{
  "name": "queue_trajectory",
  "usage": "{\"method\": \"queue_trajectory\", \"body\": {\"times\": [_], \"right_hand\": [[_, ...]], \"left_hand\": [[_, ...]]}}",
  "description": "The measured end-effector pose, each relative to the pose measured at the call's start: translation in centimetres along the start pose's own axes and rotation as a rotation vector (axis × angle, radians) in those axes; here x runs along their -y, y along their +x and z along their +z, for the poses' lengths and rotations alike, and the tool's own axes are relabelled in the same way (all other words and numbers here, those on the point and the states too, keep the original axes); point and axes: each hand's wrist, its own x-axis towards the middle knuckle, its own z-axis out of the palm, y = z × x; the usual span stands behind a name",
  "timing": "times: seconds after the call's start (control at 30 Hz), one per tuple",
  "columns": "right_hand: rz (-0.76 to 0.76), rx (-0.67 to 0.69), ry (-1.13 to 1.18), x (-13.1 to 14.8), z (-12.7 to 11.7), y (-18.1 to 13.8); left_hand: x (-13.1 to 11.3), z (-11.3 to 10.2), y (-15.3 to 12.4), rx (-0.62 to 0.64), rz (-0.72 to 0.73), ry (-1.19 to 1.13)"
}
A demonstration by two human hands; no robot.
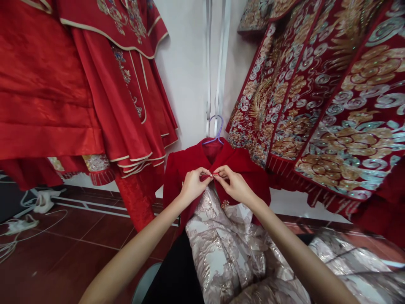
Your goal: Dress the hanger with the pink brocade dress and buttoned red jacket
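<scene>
A dark red jacket (177, 169) hangs in front of me on a purple hanger (219, 134). At its front opening, my left hand (195, 185) pinches the left edge between thumb and fingertips. My right hand (236, 184) pinches the facing edge, and the fingertips of both hands nearly meet. Between them shows a small red and shiny fastening (215, 175), partly covered by my fingers. A gold flower-like ornament (225, 203) sits on the jacket just below my right hand. Under the jacket, a silvery-pink brocade skirt (218, 245) spreads downward over my lap.
Red garments with pale piping (117, 93) hang at the left. Heavily embroidered red and gold garments (316, 101) hang at the right. Metal poles (218, 55) stand against the white wall. White shoes (44, 200) and cables (12, 245) lie on the tiled floor (79, 257).
</scene>
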Motion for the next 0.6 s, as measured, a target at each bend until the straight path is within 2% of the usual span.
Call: {"method": "queue_trajectory", "body": {"times": [0.3,0.6], "right_hand": [[0.017,-0.054,-0.042,0.0,0.5,0.0],[0.054,-0.047,0.002,-0.8,0.1,0.4]], "left_hand": [[0.4,1.0,-0.9,-0.036,-0.054,-0.141],[0.0,1.1,-0.7,-0.019,0.049,0.056]]}}
